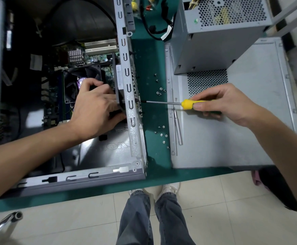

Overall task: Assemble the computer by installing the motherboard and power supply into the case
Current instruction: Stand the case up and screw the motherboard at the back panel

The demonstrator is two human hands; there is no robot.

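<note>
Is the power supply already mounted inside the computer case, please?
No, the power supply sits outside the case, resting on the detached side panel to the right of it.

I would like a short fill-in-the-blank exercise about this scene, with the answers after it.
1. The right hand grips a screwdriver with a ___ handle.
2. The screwdriver tip meets the outside wall of the computer ___.
3. The left hand reaches ___ the case.
4. Loose screws lie on the ___ mat.

Answers: yellow; case; inside; green
</note>
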